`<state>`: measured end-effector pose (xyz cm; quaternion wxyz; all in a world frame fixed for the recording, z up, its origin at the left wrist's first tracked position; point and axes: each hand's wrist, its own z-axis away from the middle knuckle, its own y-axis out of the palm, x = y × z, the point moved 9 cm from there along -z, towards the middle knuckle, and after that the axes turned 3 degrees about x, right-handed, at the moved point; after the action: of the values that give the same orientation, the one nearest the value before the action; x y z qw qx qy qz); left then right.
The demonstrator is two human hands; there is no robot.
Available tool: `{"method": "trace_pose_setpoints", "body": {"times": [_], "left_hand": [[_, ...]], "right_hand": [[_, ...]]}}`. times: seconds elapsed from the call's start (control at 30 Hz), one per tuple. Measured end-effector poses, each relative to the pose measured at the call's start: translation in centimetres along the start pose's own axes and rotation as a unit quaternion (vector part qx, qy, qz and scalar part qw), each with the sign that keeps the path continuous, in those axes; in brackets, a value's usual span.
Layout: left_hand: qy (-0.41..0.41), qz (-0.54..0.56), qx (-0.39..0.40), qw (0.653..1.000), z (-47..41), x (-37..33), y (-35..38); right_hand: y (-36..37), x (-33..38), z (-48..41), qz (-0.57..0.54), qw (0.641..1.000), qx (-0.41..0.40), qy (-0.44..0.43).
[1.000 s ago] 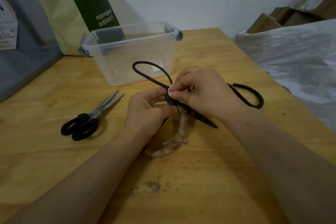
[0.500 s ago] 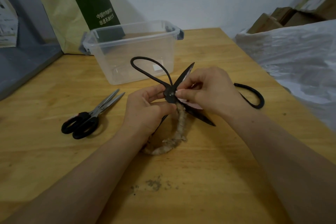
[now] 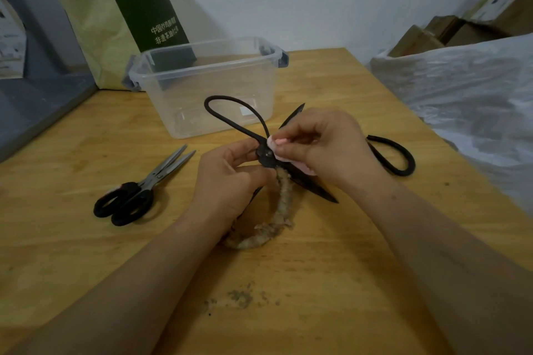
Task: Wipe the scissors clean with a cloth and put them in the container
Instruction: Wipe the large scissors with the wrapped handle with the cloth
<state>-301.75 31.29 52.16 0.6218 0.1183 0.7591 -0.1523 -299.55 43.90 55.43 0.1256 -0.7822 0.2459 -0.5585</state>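
Old black iron scissors (image 3: pixel 266 156) are held open above the wooden table (image 3: pixel 331 253), one handle loop bare, the other wrapped in frayed tan twine (image 3: pixel 281 196). My left hand (image 3: pixel 227 179) grips them at the pivot and the wrapped handle. My right hand (image 3: pixel 320 144) pinches a small pink cloth (image 3: pixel 274 143) against the blade beside the pivot. Behind them stands a clear plastic container (image 3: pixel 207 83) with grey latches, nothing inside it.
A second pair of scissors (image 3: pixel 138 193) with black plastic handles lies shut on the table to the left. Another black iron loop (image 3: pixel 395 155) lies behind my right wrist. A green paper bag (image 3: pixel 115 23) leans at the back. Crumbled debris (image 3: pixel 239 295) is near the front edge.
The iron scissors have opened, with one blade now pointing up past my right hand. The cloth has slid along the blade and back to the pivot.
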Motion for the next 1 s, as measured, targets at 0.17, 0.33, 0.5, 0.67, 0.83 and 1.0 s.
{"method": "trace_pose_setpoints", "body": {"times": [0.17,0.33,0.5,0.67,0.83,1.0], "left_hand": [[0.001,-0.014,0.013,1.0,0.0,0.2,0.3],[0.006,-0.008,0.007,1.0,0.0,0.1,0.5],[0.015,-0.001,0.023,1.0,0.0,-0.1,0.7],[0.024,0.003,0.028,0.999,0.2,-0.2,1.2],[0.031,0.0,0.03,0.999,0.2,-0.4,1.2],[0.036,-0.006,0.044,0.998,0.2,-0.6,1.3]], "right_hand": [[-1.7,-2.3,-0.6,-0.066,0.994,-0.079,0.036],[-2.5,-1.8,-0.6,-0.01,0.992,-0.121,0.031],[-0.6,-2.0,-0.4,-0.012,0.998,-0.054,0.035],[-3.4,-2.5,-0.9,-0.034,0.982,-0.176,0.062],[-1.5,-2.8,-0.1,-0.08,0.988,-0.084,0.103],[-2.1,-3.2,-0.4,-0.123,0.976,-0.141,0.112]]}}
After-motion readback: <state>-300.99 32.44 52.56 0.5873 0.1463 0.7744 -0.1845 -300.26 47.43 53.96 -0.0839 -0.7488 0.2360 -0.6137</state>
